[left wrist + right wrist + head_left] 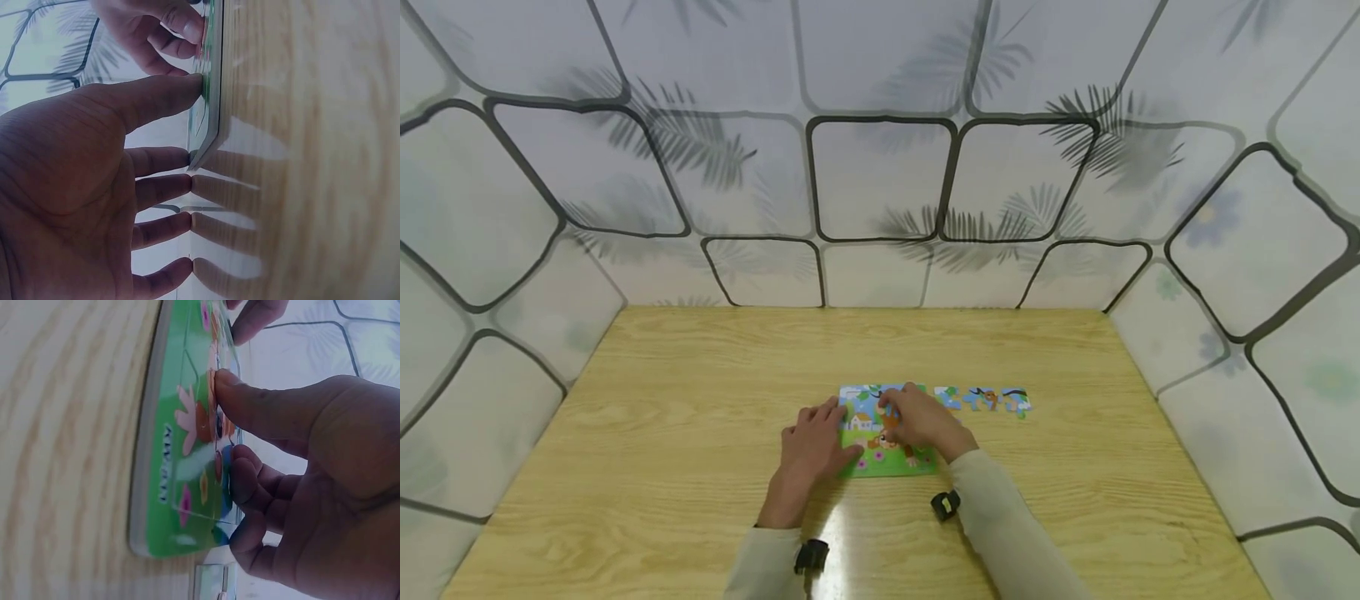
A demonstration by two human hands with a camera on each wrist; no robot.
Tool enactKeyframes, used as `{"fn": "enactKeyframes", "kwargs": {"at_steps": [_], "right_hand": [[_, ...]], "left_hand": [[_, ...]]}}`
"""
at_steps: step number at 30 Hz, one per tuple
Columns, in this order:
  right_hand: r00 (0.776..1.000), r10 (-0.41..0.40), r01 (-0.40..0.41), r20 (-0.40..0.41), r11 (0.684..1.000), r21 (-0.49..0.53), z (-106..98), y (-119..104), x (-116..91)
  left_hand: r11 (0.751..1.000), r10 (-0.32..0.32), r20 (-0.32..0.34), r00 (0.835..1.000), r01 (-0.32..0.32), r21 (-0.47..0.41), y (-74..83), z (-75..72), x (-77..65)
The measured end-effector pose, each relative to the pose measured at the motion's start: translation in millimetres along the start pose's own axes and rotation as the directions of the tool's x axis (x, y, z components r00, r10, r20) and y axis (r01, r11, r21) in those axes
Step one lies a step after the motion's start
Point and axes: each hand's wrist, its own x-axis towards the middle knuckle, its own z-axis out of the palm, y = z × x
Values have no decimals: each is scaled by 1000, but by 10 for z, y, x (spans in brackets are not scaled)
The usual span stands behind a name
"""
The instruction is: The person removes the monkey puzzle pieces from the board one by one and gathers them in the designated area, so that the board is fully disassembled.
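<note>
A jigsaw puzzle in a flat tray [887, 473] lies on the table, printed with a house, flowers and a brown animal on green. My left hand [812, 442] rests along its left edge. The left thumb touches the tray's near part, and the other fingers reach down to the tabletop in the left wrist view. Over the puzzle's middle right, my right hand [922, 421] has its thumb and bent fingers at a puzzle piece [203, 419] with orange on it. The tips stand a little apart. The palm hides the puzzle's right side in the head view.
Right of the tray lie loose puzzle pieces: a blue and green one [948, 394], one with a small orange figure [988, 398], and one with a dark branch [1017, 401]. Patterned cloth walls [880, 183] enclose the wooden table [700, 433] at the back and sides.
</note>
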Motion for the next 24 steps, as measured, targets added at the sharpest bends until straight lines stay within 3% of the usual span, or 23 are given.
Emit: {"fn": "enactKeyframes", "kwargs": {"at_steps": [17, 24], "right_hand": [[999, -8, 10, -35, 999, 43, 22, -12, -32], [996, -46, 54, -77, 993, 104, 40, 58, -70]], "left_hand": [[1000, -17, 31, 999, 17, 1, -7, -10, 20], [1000, -9, 28, 1000, 9, 4, -9, 4, 22]]}}
